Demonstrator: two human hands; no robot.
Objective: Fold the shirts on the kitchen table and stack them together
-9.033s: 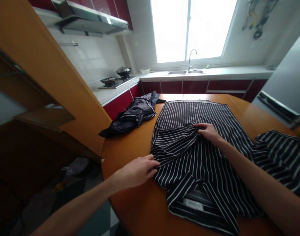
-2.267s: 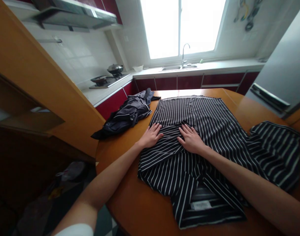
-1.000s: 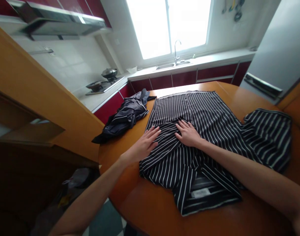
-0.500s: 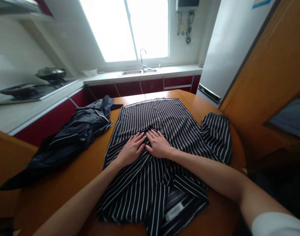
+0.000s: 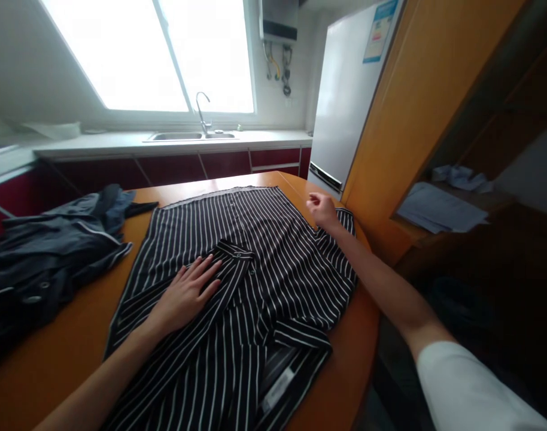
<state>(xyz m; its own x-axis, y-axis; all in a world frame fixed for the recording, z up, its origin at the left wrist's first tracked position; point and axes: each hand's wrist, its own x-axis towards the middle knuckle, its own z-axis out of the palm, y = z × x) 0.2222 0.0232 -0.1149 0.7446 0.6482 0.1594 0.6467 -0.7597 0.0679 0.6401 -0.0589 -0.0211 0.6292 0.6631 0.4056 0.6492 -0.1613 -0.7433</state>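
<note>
A black shirt with white stripes (image 5: 282,263) lies spread on the wooden table, its collar and white label turned towards me. One sleeve (image 5: 228,269) is folded across the front, with its buttoned cuff near the middle. My left hand (image 5: 188,293) rests flat on that sleeve, fingers spread. Over at the right, my right hand (image 5: 322,209) is raised by the other sleeve (image 5: 345,245), which hangs out towards the table's right edge. Its fingers are curled in, and no cloth shows in them.
Dark crumpled clothing (image 5: 62,239) lies on the left of the round wooden table (image 5: 334,377). Beyond stand a counter with a sink (image 5: 179,136) and a white fridge (image 5: 345,102). Papers (image 5: 441,206) lie on a shelf at the right.
My right hand has left the middle of the shirt and moved right, towards the outer sleeve, its fingers curling. My left hand stays on the folded sleeve. The view has turned right.
</note>
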